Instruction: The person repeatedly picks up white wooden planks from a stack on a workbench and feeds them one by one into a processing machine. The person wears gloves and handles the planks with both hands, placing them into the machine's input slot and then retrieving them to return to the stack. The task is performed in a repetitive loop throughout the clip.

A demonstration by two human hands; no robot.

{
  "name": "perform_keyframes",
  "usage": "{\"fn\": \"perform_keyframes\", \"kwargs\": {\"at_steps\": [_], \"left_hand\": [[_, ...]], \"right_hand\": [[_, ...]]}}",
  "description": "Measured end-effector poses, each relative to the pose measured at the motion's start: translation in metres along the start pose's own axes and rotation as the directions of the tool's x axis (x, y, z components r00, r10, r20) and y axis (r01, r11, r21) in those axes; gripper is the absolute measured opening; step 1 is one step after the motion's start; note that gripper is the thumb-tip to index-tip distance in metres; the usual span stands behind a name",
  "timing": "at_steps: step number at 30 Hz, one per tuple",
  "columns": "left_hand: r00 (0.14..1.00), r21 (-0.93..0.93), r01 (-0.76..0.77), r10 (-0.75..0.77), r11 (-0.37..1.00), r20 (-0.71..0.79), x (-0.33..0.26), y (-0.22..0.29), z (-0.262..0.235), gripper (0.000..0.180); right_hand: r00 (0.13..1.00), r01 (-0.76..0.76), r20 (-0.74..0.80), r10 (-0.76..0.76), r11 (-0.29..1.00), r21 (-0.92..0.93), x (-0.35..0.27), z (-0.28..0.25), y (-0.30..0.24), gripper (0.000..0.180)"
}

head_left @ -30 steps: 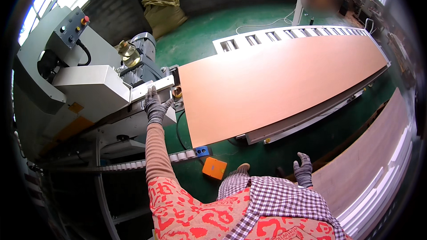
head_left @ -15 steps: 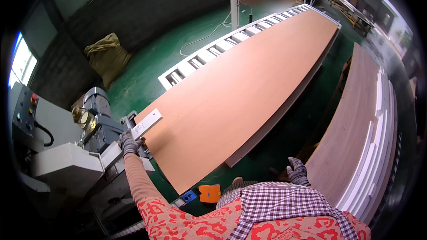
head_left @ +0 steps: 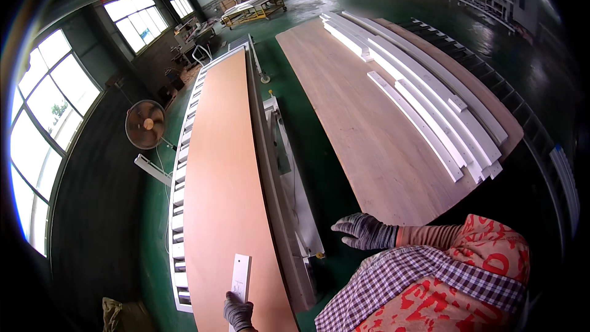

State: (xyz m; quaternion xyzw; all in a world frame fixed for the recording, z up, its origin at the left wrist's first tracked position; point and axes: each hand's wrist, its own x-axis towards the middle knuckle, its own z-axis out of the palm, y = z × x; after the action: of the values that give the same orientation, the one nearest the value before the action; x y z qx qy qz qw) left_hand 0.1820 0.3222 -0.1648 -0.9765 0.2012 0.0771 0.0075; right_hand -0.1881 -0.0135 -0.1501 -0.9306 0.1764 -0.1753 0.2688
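Note:
At the lower edge, my left hand (head_left: 238,312), in a grey knit glove, is closed around the lower part of a short flat white strip (head_left: 241,270) with a small hole near its top. The strip is over a long tan panel (head_left: 221,178); whether it touches the panel I cannot tell. My right hand (head_left: 365,232), gloved in striped grey, reaches leftward with its fingers stretched out and nothing in them. It is just off the near end of a wide wood-grain board (head_left: 393,190), on which several long white strips (head_left: 424,110) lie side by side.
A white roller conveyor (head_left: 178,227) runs along the panel's left side. A round fan (head_left: 146,124) stands beyond it. Green floor (head_left: 319,172) shows between panel and board. A dark slatted rack (head_left: 510,95) is at right, a yellow-legged cart (head_left: 255,15) far off.
My view has swung right, so the machine at the left is out of sight and the board with white strips shows more fully. My left hand still grips the short strip; my right arm is extended leftward.

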Motion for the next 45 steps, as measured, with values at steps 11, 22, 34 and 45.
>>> {"fn": "perform_keyframes", "kwargs": {"at_steps": [11,22,34,45], "left_hand": [[0.111,-0.099,-0.988,0.988,0.122,0.107,-0.138,0.423,-0.01,0.056],[-0.217,-0.058,-0.973,0.971,-0.224,-0.1,-0.236,0.537,0.045,0.075],[0.461,-0.453,-0.79,0.887,0.413,0.005,-0.199,0.446,0.112,0.076],[0.561,-0.565,-0.684,0.828,0.461,-0.003,-0.198,0.424,0.149,0.07]], "right_hand": [[0.768,-0.367,0.347,0.539,0.814,-0.45,-0.067,-0.104,0.047,0.08],[0.436,-0.886,-0.237,0.868,0.46,0.057,-0.22,-0.129,0.121,0.068],[0.081,-0.977,-0.377,0.923,0.149,0.154,-0.253,-0.123,0.294,0.068],[0.437,-0.886,-0.516,0.737,0.253,-0.389,-0.235,-0.097,0.363,0.051]]}}
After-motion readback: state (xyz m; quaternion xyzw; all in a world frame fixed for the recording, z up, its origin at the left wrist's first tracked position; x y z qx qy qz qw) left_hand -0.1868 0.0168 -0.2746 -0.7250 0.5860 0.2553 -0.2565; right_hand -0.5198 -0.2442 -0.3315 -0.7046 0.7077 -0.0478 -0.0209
